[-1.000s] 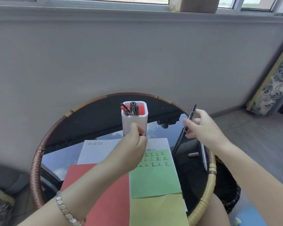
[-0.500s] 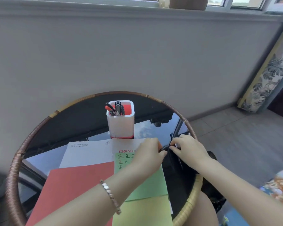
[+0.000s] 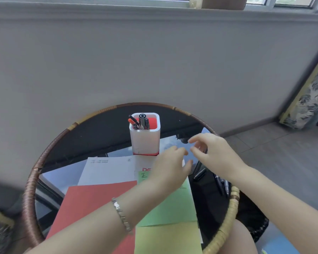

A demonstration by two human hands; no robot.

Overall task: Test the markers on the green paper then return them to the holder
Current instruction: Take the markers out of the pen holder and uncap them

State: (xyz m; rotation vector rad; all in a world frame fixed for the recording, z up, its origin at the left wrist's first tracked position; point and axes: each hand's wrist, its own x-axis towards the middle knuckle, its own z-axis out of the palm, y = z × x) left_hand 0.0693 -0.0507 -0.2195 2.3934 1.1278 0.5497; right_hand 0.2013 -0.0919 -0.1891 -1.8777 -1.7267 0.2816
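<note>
A white holder [image 3: 145, 139] with a red base stands at the back of the round glass table [image 3: 84, 143], several markers [image 3: 140, 121] upright in it. The green paper [image 3: 173, 204], with red characters at its top, lies in front of the holder. My left hand [image 3: 170, 165] hovers above the paper's top edge, fingers loose, nothing in it. My right hand [image 3: 213, 153] is raised just right of it, fingers spread and empty. A black cap [image 3: 199, 174] and a few dark markers [image 3: 222, 185] lie on the glass at the right.
A red sheet [image 3: 92, 204] lies left of the green paper, a yellow-green sheet [image 3: 167, 239] in front and a white printed sheet [image 3: 108, 171] behind. The table's woven rim [image 3: 226, 222] curves round the right. A grey wall [image 3: 154, 61] rises behind.
Both hands were together at the paper's right edge half a second ago, gripping a dark marker. Now they have lifted apart, empty, toward the holder. A cap lies on the glass.
</note>
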